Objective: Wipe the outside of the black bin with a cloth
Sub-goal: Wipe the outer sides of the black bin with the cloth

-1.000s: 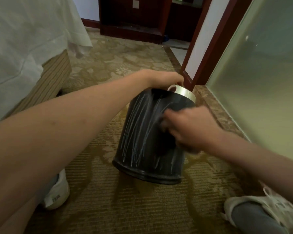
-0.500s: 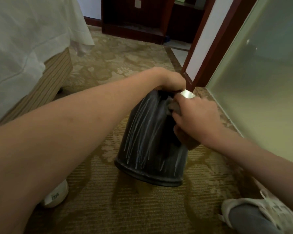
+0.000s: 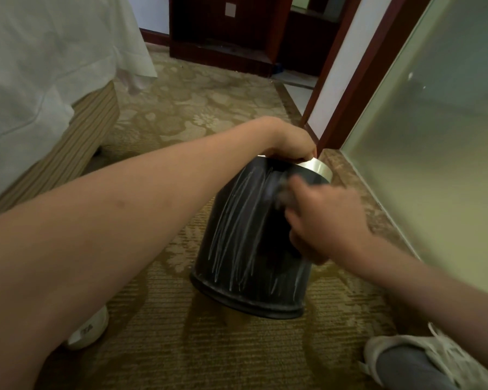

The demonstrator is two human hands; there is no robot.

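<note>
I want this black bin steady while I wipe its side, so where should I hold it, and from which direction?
Take the metal rim of the black bin from above, as the left hand does. The bin is tilted on its base edge, so a top grip probably steadies it and leaves the wall free for the right hand and cloth.

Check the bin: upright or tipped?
Tipped: bin leans toward the glass wall, left hand gripping its rim, right hand holding the cloth against it.
</note>
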